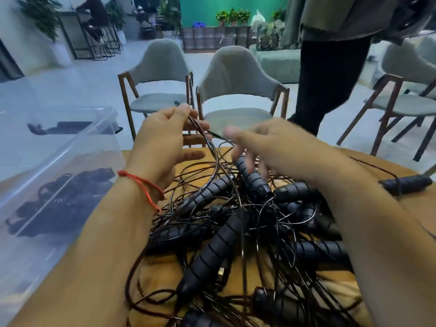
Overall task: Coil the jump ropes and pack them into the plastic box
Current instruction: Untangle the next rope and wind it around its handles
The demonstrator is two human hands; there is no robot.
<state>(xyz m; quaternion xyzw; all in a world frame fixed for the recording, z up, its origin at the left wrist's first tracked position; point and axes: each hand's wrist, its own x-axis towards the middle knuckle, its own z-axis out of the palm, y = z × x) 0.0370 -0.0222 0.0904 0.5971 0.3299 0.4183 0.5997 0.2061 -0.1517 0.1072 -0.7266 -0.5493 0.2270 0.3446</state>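
A tangled heap of jump ropes point(236, 220), with thin dark cords and ribbed black handles, lies on the wooden table point(165, 267). My left hand point(162, 140) is raised above the heap and pinches a thin cord point(200, 131) between thumb and fingertips. My right hand point(262, 140) hovers just right of it, blurred, thumb and fingers closing on the same cord; one black handle point(251, 178) hangs below its fingers. A clear plastic box point(70, 147) stands at the left, with coiled black ropes point(63, 199) inside.
Two grey chairs point(236, 90) with wooden frames stand beyond the table's far edge, and a third chair point(405, 90) at the right. A person in dark trousers point(328, 79) stands behind the table at the right. A lone black handle point(405, 184) lies at the table's right side.
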